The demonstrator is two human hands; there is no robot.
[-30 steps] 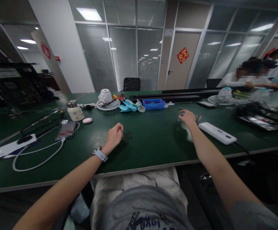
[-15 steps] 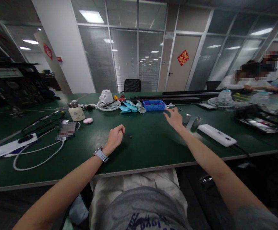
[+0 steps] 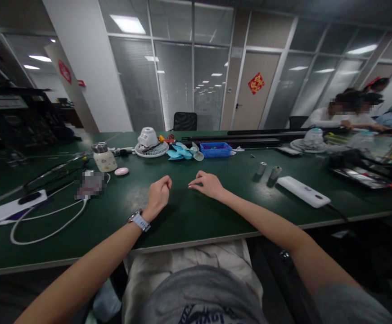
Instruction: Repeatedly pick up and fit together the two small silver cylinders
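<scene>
My left hand, with a watch on its wrist, is curled closed above the green table. Whatever its fingers may hold is hidden. Just to its right, my right hand points leftward, thumb and fingertips brought together in a pinch. Anything between those fingertips is too small to make out. Behind the hands lie light-blue fan blades and a blue basket with small things in it.
A fan lies beyond my left hand. A cream flask and a pink oval object stand at left. Two metal cylinders and a white power strip are at right. People sit at far right.
My right hand has moved left and nearer, from beside the basket to near my left hand, its fingers closing. A small dark piece on the table no longer shows. My left hand stays nearly still.
</scene>
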